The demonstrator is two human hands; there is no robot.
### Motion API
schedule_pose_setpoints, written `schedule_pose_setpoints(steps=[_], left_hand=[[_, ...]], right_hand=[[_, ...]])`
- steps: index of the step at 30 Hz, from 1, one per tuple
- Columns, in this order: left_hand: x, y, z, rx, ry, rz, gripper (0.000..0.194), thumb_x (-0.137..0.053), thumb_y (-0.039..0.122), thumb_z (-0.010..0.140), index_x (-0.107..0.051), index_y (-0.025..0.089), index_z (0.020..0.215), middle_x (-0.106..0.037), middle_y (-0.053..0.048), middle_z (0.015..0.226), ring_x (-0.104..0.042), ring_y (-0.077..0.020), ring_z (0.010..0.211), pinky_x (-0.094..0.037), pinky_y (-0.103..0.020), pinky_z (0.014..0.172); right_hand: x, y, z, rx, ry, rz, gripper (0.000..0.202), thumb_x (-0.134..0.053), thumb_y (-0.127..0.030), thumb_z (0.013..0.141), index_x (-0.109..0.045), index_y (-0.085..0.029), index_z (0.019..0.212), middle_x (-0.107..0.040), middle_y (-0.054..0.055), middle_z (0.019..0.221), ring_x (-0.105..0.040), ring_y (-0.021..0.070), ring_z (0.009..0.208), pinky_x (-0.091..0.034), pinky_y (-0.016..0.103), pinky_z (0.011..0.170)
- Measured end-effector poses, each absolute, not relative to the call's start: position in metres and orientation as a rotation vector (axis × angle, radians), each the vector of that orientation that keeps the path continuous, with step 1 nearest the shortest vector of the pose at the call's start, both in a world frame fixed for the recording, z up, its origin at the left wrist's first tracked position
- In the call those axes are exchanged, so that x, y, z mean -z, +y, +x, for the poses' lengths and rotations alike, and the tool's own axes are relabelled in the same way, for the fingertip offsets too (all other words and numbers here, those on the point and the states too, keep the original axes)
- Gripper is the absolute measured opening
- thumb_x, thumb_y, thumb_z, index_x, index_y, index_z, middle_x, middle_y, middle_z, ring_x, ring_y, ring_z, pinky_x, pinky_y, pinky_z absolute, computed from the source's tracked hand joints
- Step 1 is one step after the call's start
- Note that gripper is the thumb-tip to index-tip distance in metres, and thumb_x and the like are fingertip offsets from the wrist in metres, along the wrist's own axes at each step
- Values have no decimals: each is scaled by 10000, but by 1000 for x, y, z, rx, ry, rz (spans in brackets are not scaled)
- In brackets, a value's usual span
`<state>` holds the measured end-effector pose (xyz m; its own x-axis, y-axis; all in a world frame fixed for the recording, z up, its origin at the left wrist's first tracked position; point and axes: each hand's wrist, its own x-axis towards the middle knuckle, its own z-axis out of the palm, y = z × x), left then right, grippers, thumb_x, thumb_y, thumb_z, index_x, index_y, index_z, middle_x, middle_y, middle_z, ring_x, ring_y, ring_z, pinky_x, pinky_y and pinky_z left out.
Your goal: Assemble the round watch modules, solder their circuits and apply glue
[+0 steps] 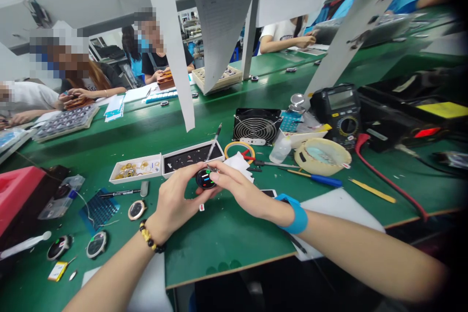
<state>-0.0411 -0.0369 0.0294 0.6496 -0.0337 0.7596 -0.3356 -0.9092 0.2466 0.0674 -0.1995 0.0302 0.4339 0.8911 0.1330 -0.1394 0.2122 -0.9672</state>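
Near the middle of the view, a round black watch face (205, 179) with a lit screen is held above the green bench. The fingers and thumb of my left hand (175, 197) wrap round its left side and lower edge. My right hand (239, 187) reaches in from the right, its fingers together at the watch's right edge and on the screen. Just behind the hands lie a white tray with a black lining (186, 158), holding small parts and a pen (215, 141), and a white box of yellowish parts (137, 169).
Left on the green bench (204, 248) are watch cases (97, 244), a blue sheet (98, 209), a battery (57, 271) and a red box (18, 195). At right are a fan (257, 124), a bowl (322, 156), a screwdriver (325, 180) and a multimeter (338, 112). People sit beyond.
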Motion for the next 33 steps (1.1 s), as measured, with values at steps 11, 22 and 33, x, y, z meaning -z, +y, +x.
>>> schedule_pose_setpoints(steps=[11,22,33], left_hand=[[-28,-39,-41,-1157,-301,2560,499,-736,190,894,-549,197,1357,-737,-78,1199,-748,-178,1023,-618,-287,957],[-30,-37,-41,-1094,-288,2538,551,-765,265,898,-517,211,1387,-740,-97,1204,-751,-205,1032,-639,-331,934],[-30,-40,-40,-1018,-272,2621,539,-723,180,894,-522,212,1393,-719,-99,1251,-724,-215,1102,-612,-335,982]], right_hand=[[-18,-191,65,-746,-838,-1260,242,-621,-351,996,-610,-235,1208,-711,31,1000,-725,214,935,-596,342,817],[-29,-199,68,-862,-787,-1141,344,-538,-464,1026,-590,-204,1246,-699,59,1084,-721,188,892,-595,318,801],[-19,-188,68,-785,-793,-1259,275,-634,-364,977,-596,-210,1202,-720,42,979,-720,187,870,-592,308,755]])
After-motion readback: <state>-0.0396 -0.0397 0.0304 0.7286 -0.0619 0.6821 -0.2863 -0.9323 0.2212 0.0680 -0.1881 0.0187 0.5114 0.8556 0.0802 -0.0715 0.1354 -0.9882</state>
